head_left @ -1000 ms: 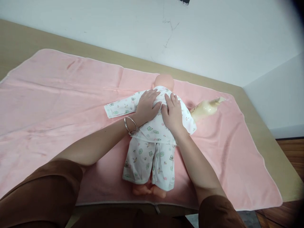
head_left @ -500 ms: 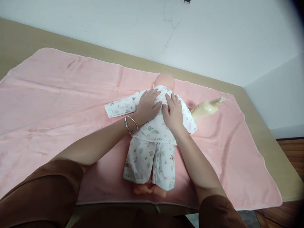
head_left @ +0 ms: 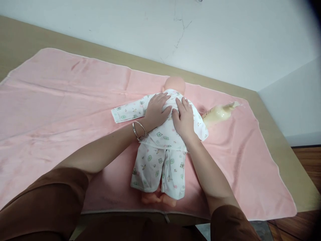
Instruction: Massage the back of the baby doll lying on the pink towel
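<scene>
A baby doll (head_left: 163,134) lies face down, its bald head (head_left: 175,83) away from me and its bare feet toward me. It wears a white top and trousers printed with small green and pink figures. My left hand (head_left: 157,110) rests flat on the left side of its upper back, fingers stretched out, a silver bangle at the wrist. Across from it, my right hand (head_left: 184,118) lies on the right side of the back, fingers extended. Neither hand grips anything. The doll's face is hidden.
Under the doll a pink blanket (head_left: 75,110) with shallow folds covers much of the table (head_left: 283,157). A pale yellow, glossy bottle-like object (head_left: 219,113) lies right of the doll. Behind the table stands a white, cracked wall (head_left: 125,30).
Both hands keep their places on the doll's back. The whole view has shifted very slightly; nothing else visibly differs.
</scene>
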`<action>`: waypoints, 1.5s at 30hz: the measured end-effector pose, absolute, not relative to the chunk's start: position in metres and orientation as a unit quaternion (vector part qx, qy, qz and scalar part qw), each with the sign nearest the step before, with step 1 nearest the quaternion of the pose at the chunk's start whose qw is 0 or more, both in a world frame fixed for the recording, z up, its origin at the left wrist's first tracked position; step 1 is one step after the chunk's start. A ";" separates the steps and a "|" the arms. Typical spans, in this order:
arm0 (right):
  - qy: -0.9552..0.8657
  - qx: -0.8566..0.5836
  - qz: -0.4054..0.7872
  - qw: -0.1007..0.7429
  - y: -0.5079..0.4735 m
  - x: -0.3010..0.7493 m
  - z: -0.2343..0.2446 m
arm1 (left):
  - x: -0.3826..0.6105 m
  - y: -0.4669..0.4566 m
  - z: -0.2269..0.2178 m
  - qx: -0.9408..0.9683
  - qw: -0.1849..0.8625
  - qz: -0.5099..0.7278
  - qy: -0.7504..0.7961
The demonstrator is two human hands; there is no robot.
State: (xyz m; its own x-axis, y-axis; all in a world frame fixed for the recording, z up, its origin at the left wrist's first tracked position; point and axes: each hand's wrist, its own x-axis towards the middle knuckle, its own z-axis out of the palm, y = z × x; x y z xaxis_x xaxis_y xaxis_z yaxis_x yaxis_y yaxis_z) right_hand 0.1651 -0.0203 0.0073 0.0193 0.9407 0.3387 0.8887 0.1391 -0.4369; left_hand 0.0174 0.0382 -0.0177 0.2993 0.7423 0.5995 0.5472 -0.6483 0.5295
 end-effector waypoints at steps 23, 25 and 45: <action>-0.698 -0.650 0.041 0.297 -0.022 0.164 0.010 | 0.018 0.039 -0.020 0.795 0.118 0.434 0.407; -0.698 -0.650 0.043 0.298 -0.022 0.165 0.009 | 0.018 0.038 -0.019 0.794 0.119 0.433 0.409; -0.701 -0.646 0.036 0.301 -0.022 0.166 0.008 | 0.019 0.039 -0.017 0.796 0.129 0.429 0.408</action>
State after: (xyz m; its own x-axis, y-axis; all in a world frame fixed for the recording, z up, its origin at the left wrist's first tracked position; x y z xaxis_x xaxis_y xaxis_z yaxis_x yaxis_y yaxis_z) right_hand 0.1658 -0.0220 0.0082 0.0157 0.9264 0.3763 0.8835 0.1634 -0.4390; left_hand 0.0187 0.0389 -0.0173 0.2995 0.7602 0.5766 0.5390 -0.6335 0.5552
